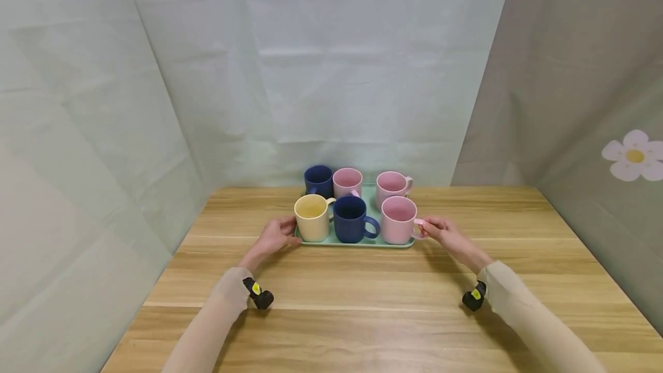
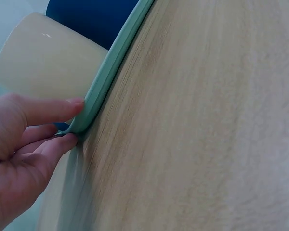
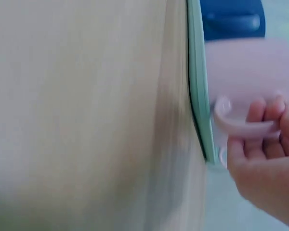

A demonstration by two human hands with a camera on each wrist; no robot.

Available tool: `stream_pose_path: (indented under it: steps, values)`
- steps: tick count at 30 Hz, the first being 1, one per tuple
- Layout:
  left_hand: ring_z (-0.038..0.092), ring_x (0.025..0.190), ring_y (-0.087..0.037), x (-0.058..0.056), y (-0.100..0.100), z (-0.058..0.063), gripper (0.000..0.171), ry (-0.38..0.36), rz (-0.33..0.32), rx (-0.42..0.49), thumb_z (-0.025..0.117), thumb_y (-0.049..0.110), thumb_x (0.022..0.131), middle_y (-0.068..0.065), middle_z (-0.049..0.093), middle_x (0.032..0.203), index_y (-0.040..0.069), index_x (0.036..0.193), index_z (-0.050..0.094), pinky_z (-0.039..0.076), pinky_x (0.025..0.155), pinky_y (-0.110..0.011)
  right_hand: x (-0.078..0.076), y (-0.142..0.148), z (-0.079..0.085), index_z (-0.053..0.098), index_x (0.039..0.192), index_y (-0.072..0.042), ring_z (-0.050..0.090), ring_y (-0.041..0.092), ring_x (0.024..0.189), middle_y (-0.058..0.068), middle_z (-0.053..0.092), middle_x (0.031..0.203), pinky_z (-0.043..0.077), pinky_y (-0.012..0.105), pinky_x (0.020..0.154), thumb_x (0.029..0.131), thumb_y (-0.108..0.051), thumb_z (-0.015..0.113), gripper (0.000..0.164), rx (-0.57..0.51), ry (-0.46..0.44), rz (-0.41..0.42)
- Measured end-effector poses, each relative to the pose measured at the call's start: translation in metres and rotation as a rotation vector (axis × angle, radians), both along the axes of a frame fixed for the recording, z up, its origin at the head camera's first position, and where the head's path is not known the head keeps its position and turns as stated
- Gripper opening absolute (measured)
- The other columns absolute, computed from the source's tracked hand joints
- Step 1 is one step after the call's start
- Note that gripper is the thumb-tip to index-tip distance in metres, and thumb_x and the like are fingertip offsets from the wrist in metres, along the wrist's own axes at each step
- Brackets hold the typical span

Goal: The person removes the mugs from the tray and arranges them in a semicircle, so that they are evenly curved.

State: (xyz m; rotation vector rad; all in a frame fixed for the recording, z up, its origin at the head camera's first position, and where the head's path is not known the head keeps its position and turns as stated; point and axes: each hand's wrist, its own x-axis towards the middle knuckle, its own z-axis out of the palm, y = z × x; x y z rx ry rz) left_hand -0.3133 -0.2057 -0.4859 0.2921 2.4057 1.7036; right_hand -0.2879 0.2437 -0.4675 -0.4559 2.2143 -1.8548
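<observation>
A mint-green tray on the wooden table carries several mugs in two rows. In front stand a yellow mug, a dark blue mug and a pink mug. Behind them are another blue mug and two more pink ones, on the left and right. My left hand pinches the tray's near left corner, thumb on the rim beside the yellow mug. With curled fingers my right hand holds the front pink mug's handle, over the near right corner.
The wooden tabletop extends in front of the tray and to both sides. Pale cloth hangs close behind the tray and along the left. Greyish cloth with a white flower borders the right side.
</observation>
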Motion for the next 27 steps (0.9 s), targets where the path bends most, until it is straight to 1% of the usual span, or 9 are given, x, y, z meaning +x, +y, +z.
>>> stream_pose_path:
  steps: [2, 7, 10, 14, 17, 21, 27]
  values:
    - [0.039, 0.134, -0.042, 0.000, -0.001, -0.001, 0.071, 0.004, -0.002, 0.014, 0.068, -0.013, 0.079, -0.034, 0.033, 0.146, -0.018, 0.140, 0.032, 0.040, 0.108, -0.044, 0.004, -0.003, 0.000, 0.060, 0.094, -0.002, 0.054, 0.006, 0.085, -0.006, 0.058, 0.084, 0.048, 0.016, 0.084, 0.102, -0.012, 0.045, 0.020, -0.039, -0.024, -0.040]
    - [0.040, 0.133, -0.043, 0.000, -0.002, -0.001, 0.070, 0.001, 0.005, 0.010, 0.067, -0.013, 0.079, -0.035, 0.034, 0.145, -0.018, 0.140, 0.033, 0.041, 0.108, -0.044, 0.016, -0.008, 0.003, 0.058, 0.101, 0.001, 0.055, 0.003, 0.084, -0.010, 0.057, 0.083, 0.047, 0.012, 0.084, 0.103, -0.011, 0.044, 0.019, -0.098, -0.094, -0.142]
    - [0.040, 0.133, -0.043, -0.001, -0.002, -0.001, 0.069, -0.004, 0.011, 0.000, 0.066, -0.013, 0.079, -0.035, 0.034, 0.145, -0.018, 0.140, 0.033, 0.041, 0.107, -0.043, 0.023, -0.011, 0.009, 0.059, 0.095, -0.008, 0.054, 0.002, 0.083, -0.011, 0.055, 0.081, 0.047, 0.012, 0.084, 0.103, -0.011, 0.043, 0.018, -0.137, -0.102, -0.185]
    - [0.040, 0.133, -0.044, -0.002, -0.002, -0.001, 0.069, -0.009, 0.014, -0.001, 0.066, -0.014, 0.079, -0.035, 0.034, 0.145, -0.019, 0.139, 0.033, 0.042, 0.107, -0.042, 0.034, -0.013, 0.019, 0.060, 0.086, -0.020, 0.054, 0.001, 0.082, -0.012, 0.056, 0.080, 0.048, 0.015, 0.084, 0.103, -0.012, 0.043, 0.025, -0.191, -0.078, -0.213]
    - [0.040, 0.134, -0.043, -0.001, -0.002, 0.001, 0.069, -0.012, 0.019, 0.003, 0.066, -0.015, 0.079, -0.035, 0.034, 0.145, -0.019, 0.139, 0.033, 0.042, 0.107, -0.042, 0.042, -0.013, 0.027, 0.061, 0.087, -0.022, 0.054, 0.000, 0.083, -0.013, 0.057, 0.082, 0.048, 0.013, 0.082, 0.103, -0.013, 0.043, 0.026, -0.225, -0.060, -0.211]
    - [0.039, 0.134, -0.043, 0.000, -0.002, 0.003, 0.069, -0.016, 0.027, 0.008, 0.066, -0.015, 0.079, -0.034, 0.034, 0.146, -0.018, 0.140, 0.033, 0.041, 0.108, -0.043, 0.052, -0.013, 0.036, 0.061, 0.088, -0.022, 0.053, 0.000, 0.084, -0.013, 0.057, 0.084, 0.047, 0.012, 0.082, 0.103, -0.016, 0.043, 0.025, -0.244, -0.044, -0.176]
    - [0.039, 0.134, -0.044, 0.001, 0.000, 0.004, 0.068, -0.016, 0.023, -0.010, 0.065, -0.014, 0.080, -0.035, 0.034, 0.145, -0.019, 0.140, 0.032, 0.040, 0.108, -0.045, 0.064, -0.016, 0.043, 0.062, 0.088, -0.021, 0.055, 0.002, 0.084, -0.012, 0.057, 0.083, 0.049, 0.014, 0.083, 0.103, -0.016, 0.045, 0.024, -0.240, -0.036, -0.116]
